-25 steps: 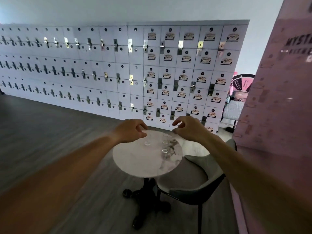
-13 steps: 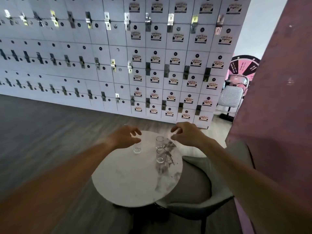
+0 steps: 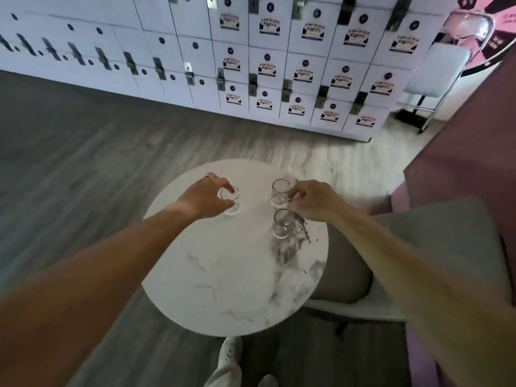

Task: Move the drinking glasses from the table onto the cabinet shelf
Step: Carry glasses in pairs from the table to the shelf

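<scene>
We are looking down at a round marble-topped table (image 3: pixel 223 275) and judging that the task is only starting: all three clear drinking glasses are standing upright on the far half of the top, none is lifted, and no cabinet shelf is showing anywhere among the closed white lockers (image 3: pixel 279 65) along the wall behind. Going from the left, our left hand (image 3: pixel 205 198), wearing a ring, is curling around the left glass (image 3: pixel 230 201), thumb on the near side and fingers over the far rim, so it is narrowed onto the glass and appears to be touching it, though we are not able to tell whether the grip is firm yet; the glass base is sitting on the marble. Farther right, the far glass (image 3: pixel 280 192) is standing with our right hand (image 3: pixel 315 201) coming in from its right side, fingertips pinched close and touching or just beside its wall; whether they are truly gripping, we cannot tell. The near glass (image 3: pixel 283 223) is standing just in front of that one, beside the dark veining, with no fingers closing on it. A grey upholstered chair (image 3: pixel 418 261) is sitting at the right of the table. Everything is left to do: lifting, carrying, shelving.
</scene>
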Available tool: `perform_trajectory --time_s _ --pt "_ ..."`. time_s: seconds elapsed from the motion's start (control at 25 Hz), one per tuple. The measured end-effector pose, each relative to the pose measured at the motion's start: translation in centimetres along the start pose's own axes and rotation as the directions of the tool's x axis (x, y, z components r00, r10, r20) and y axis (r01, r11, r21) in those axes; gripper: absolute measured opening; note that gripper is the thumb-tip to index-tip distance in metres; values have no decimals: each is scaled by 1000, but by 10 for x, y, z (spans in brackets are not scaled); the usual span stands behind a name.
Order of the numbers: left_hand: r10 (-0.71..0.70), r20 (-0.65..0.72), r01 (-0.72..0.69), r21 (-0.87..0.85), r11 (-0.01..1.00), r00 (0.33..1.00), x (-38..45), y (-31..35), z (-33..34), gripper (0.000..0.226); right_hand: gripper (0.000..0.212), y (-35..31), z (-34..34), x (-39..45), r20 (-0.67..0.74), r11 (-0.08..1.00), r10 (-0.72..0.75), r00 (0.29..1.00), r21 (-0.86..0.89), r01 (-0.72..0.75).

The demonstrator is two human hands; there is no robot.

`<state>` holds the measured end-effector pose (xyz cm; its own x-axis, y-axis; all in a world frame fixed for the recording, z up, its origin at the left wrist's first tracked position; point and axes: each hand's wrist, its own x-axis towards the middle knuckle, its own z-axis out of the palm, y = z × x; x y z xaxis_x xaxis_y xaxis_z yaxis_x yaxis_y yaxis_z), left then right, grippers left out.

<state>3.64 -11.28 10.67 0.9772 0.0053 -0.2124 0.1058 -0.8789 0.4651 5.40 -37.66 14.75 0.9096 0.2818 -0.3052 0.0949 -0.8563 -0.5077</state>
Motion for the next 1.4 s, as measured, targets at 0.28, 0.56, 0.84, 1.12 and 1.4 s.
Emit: perform_trajectory --time_s 0.28,0.56,0.84,1.12,1.4 --pt "-43 52 43 9 999 998 77 -58 73 46 26 46 78 51 111 995 79 991 -75 -71" --pt "43 29 -44 17 999 999 115 -95 110 30 31 74 132 79 -12 985 152 988 -82 -152" --pt "243 -23 -244 -55 968 970 123 -89 66 18 24 44 102 81 -120 997 68 990 -30 -72" --pt "538 -236 -577 -155 802 810 135 13 -79 14 29 -25 -37 55 -461 992 64 885 127 -5" --pt "773 -256 -815 -186 550 580 87 179 -138 23 31 -29 -137 -88 -735 979 185 652 193 -60"
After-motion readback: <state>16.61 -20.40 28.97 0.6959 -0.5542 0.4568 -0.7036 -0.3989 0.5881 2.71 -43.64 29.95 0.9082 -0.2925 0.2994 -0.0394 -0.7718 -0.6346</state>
